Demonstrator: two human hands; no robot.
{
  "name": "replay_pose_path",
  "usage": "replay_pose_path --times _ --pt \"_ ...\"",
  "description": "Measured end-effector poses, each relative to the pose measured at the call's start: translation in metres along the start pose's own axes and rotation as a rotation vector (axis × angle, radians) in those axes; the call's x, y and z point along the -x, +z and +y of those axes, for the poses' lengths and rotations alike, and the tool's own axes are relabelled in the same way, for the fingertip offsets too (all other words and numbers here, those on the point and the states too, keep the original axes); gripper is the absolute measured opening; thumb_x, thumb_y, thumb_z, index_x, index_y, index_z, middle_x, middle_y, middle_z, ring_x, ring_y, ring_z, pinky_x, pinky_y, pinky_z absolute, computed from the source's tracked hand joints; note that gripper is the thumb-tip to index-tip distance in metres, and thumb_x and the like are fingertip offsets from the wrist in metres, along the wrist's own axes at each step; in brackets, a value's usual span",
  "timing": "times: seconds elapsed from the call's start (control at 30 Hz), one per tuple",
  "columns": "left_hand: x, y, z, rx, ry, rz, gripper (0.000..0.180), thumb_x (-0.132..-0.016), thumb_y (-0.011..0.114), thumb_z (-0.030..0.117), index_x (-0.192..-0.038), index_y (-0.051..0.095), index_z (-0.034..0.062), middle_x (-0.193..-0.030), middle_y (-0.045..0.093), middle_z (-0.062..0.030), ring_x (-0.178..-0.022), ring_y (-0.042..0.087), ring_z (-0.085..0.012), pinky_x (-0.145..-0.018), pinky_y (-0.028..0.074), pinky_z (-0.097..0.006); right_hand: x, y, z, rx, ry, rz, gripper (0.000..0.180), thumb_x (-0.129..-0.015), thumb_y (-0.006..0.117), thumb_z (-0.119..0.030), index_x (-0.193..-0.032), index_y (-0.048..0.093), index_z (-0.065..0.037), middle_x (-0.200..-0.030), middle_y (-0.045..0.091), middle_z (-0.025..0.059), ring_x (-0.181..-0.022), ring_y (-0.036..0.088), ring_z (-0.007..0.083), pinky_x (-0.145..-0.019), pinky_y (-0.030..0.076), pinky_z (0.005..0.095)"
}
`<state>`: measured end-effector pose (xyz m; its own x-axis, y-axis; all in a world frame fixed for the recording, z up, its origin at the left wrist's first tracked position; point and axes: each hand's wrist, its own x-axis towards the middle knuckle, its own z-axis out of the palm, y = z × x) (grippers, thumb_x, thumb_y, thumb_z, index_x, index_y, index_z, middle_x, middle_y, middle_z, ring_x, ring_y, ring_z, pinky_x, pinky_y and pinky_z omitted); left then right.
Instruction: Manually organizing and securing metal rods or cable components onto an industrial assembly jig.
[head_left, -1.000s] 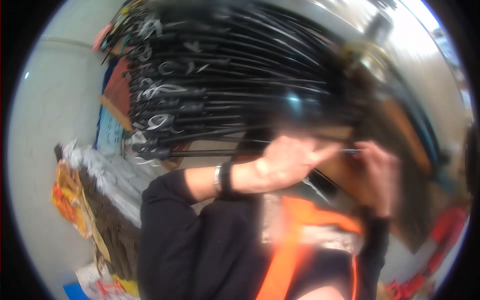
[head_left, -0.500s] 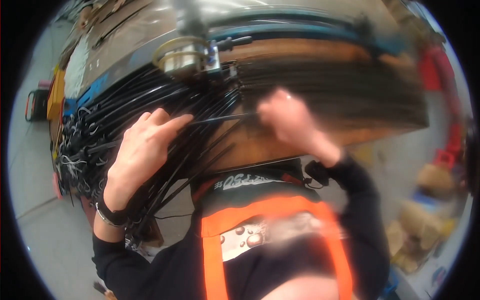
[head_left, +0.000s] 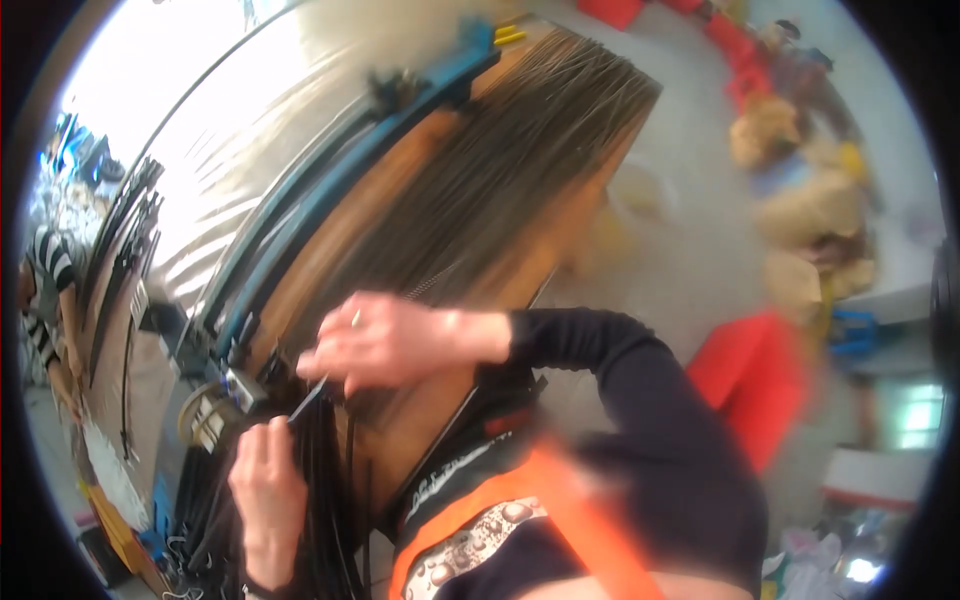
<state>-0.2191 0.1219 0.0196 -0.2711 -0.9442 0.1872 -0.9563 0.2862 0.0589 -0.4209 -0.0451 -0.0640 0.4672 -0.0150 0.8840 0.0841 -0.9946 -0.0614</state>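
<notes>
A thin dark rod (head_left: 307, 402) spans the short gap between my two hands at the lower left. My left hand (head_left: 268, 488) has its fingers closed on the lower end of it. Around the upper end, the fingers of my right hand (head_left: 382, 345) are bent and closed; a ring shows on one finger. Beneath and beside my left hand lie many long black rods (head_left: 325, 485), bunched together. Right by both hands sits a small metal device (head_left: 240, 388) with a yellowish hose (head_left: 203, 415).
A wooden bench (head_left: 430, 440) carries a wide layer of long dark rods (head_left: 490, 190). Along it runs a blue rail (head_left: 330, 200). At the far left a person in a striped top (head_left: 52, 262) stands by another table. Brown sacks (head_left: 815, 220) and red items (head_left: 745, 60) lie rightward.
My view has swung to the right, so the bench now slants. My hands have drawn closer together, the right one nearing the left, with a shorter stretch of rod showing between them.
</notes>
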Motion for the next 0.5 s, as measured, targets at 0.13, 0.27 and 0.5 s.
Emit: replay_pose_path --times 0.13,0.27,0.5 --pt "-0.039 -0.040 -0.023 -0.035 -0.009 0.108 0.035 -0.084 0.057 -0.006 -0.118 0.059 0.0019 -0.083 0.055 -0.0141 -0.074 0.057 -0.0323 -0.059 0.047 -0.041 0.048 -0.059 0.064 0.332 0.665 -0.236 0.044 -0.087 0.068 -0.036 -0.121 0.062 -0.008 -0.075 0.065 0.0091 -0.068 0.065 0.0191 -0.058 0.053 0.0293" --pt "-0.094 -0.037 -0.025 -0.105 0.016 -0.060 0.040 -0.084 0.057 -0.006 -0.123 0.056 0.0015 -0.084 0.056 -0.0138 -0.075 0.057 -0.0327 -0.061 0.047 -0.042 0.030 -0.068 0.085 0.219 0.418 0.001 0.045 -0.085 0.070 -0.037 -0.120 0.063 -0.008 -0.076 0.067 0.0097 -0.061 0.066 0.0190 -0.056 0.054 0.0297" --pt "-0.136 -0.011 -0.036 -0.105 0.235 0.002 0.050 -0.082 0.058 -0.006 -0.130 0.049 0.0005 -0.081 0.056 -0.0121 -0.067 0.057 -0.0320 -0.060 0.049 -0.043 0.040 -0.118 0.126 0.434 0.352 -0.019 0.037 -0.085 0.072 -0.028 -0.115 0.065 -0.010 -0.080 0.069 0.0079 -0.066 0.067 0.0194 -0.056 0.054 0.0319"
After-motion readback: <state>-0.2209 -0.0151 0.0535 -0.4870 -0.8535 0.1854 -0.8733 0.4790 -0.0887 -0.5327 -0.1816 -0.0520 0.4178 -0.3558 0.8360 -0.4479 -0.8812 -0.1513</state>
